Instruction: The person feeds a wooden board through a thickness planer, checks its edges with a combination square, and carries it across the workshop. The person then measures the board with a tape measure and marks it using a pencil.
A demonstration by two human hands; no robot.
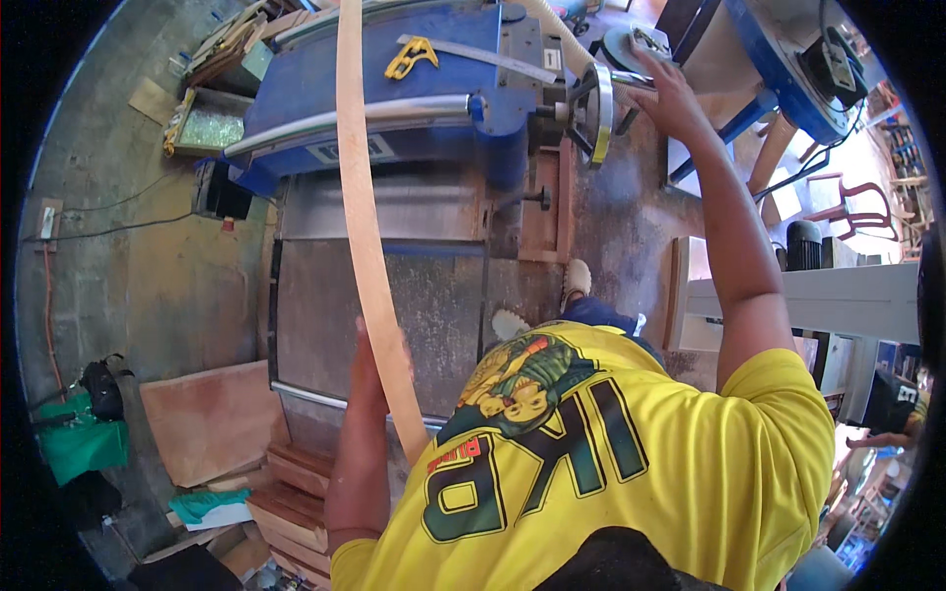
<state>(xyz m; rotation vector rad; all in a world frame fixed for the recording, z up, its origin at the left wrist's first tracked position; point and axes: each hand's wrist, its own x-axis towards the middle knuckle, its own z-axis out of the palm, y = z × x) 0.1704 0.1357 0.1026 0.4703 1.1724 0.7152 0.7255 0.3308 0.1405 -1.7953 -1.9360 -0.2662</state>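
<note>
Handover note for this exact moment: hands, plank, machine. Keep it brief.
Left hand: holds the near end of the long pale wooden plank, which runs forward over the blue thickness planer.
Right hand: stretched out to the planer's handwheel, gripping its handle.
Done: the plank is lined up over the steel infeed table.
Left: whether the plank has entered the machine cannot be told. Stacked boards lie on the floor at left.
</note>
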